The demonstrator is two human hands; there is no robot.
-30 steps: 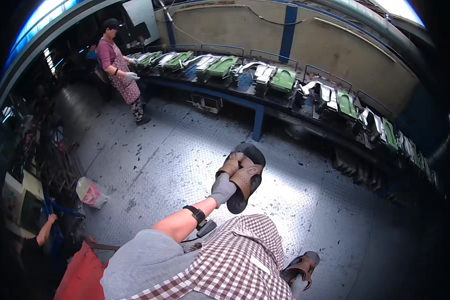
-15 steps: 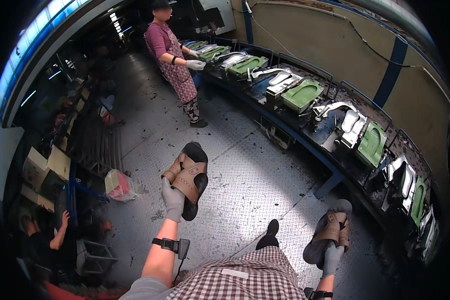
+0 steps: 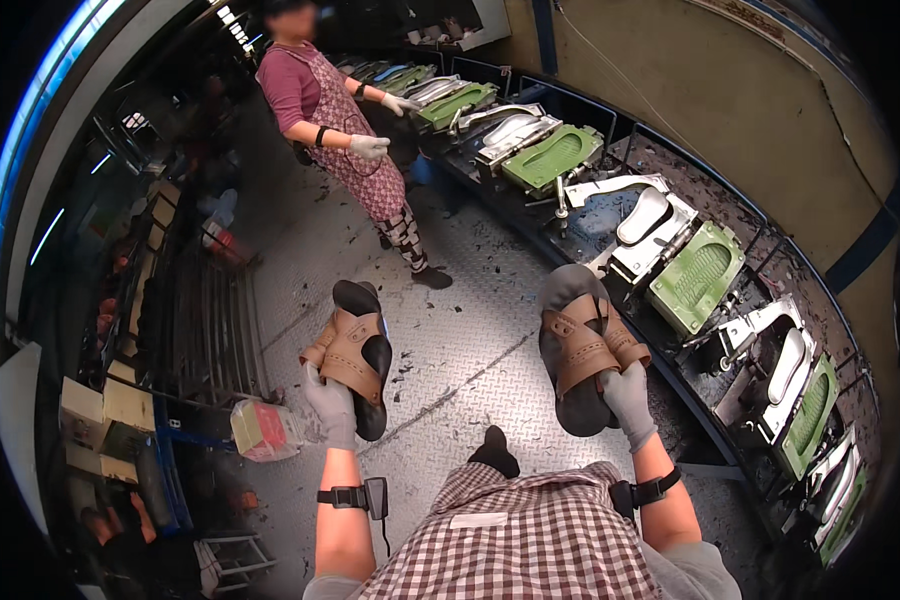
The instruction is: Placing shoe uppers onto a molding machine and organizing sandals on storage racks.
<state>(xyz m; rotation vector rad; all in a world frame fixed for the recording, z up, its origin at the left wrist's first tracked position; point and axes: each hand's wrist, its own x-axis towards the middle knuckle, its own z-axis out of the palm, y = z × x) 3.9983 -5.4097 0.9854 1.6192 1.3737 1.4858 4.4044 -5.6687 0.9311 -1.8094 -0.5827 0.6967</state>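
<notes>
My left hand (image 3: 330, 402), in a thin grey glove, is closed on brown sandals (image 3: 358, 350) with black soles. They are held upright in front of me, left of the middle, and seem to be two pressed together. My right hand (image 3: 627, 402), gloved alike, grips more brown sandals (image 3: 577, 350) by the strap side, near the bench. A second strap shows behind the front sandal there, so these too look like a pair. My fingers are partly hidden behind the straps. Both bundles hang above the floor, apart from each other.
Along the right runs a long bench (image 3: 735, 395) with several green sole moulds (image 3: 697, 275) and silver metal lasts (image 3: 644, 217). Ahead, a person in an apron (image 3: 345, 140) stands at it. At left are a metal rack (image 3: 225, 325), a bag (image 3: 263, 430) and cardboard boxes (image 3: 128, 408).
My right hand has risen with its sandals, up and toward the middle. The view has shifted along the bench. The person ahead has turned and extended an arm over the moulds.
</notes>
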